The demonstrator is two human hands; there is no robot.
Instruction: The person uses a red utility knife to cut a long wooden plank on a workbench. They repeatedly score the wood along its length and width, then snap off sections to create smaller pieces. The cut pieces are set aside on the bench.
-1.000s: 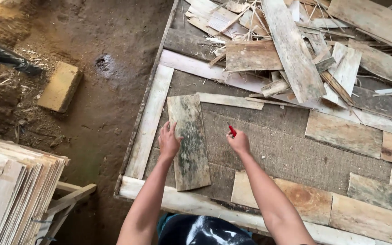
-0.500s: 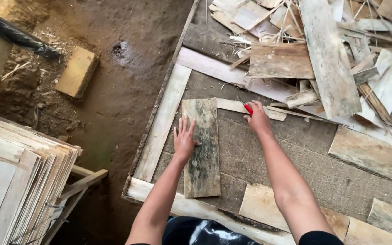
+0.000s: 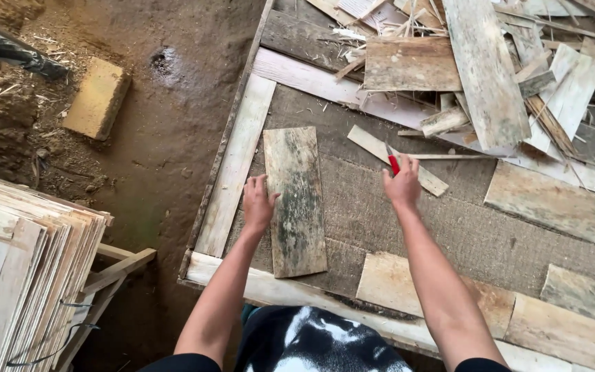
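Your left hand (image 3: 257, 204) is resting open, fingers spread, against the left edge of the mouldy veneer sheet (image 3: 295, 200), which is lying flat on the burlap-covered counter (image 3: 449, 227) with its long axis running away from you. Your right hand (image 3: 402, 184) is sitting well off to the sheet's right, fingers pinching a small red cutter (image 3: 393, 164), so the left's way closer.
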